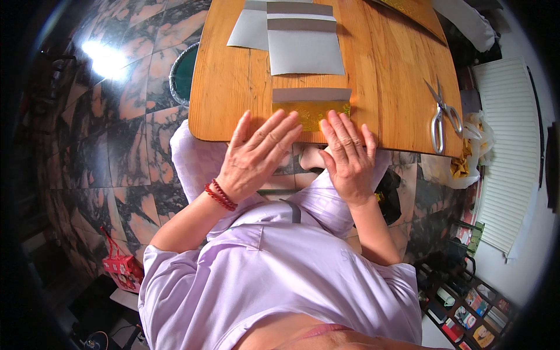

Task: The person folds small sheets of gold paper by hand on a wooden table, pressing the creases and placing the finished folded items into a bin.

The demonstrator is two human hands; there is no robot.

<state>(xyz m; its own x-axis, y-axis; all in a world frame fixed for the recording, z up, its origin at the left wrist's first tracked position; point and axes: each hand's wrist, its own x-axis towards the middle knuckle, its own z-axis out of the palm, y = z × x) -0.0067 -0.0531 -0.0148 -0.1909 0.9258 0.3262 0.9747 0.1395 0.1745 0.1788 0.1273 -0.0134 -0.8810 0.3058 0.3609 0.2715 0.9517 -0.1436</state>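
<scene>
A folded sheet of shiny gold paper point(309, 114) with a grey-white strip along its far edge lies at the near edge of the wooden table point(393, 96). My left hand point(262, 148) rests with its fingertips on the left part of this sheet, palm down, fingers spread. Over its right part lie the fingertips of my right hand point(350, 153), also palm down with fingers apart. Neither hand grips anything. Farther off, a white sheet with a folded grey strip point(306, 50) overlaps another white sheet point(249, 33).
Metal scissors point(442, 116) lie with blades apart near the table's right edge. Gold patterned paper point(420, 15) is at the far right corner. A dark green bin point(186, 74) stands left of the table; a plastic bag point(472, 162) with gold scraps hangs or stands at the right.
</scene>
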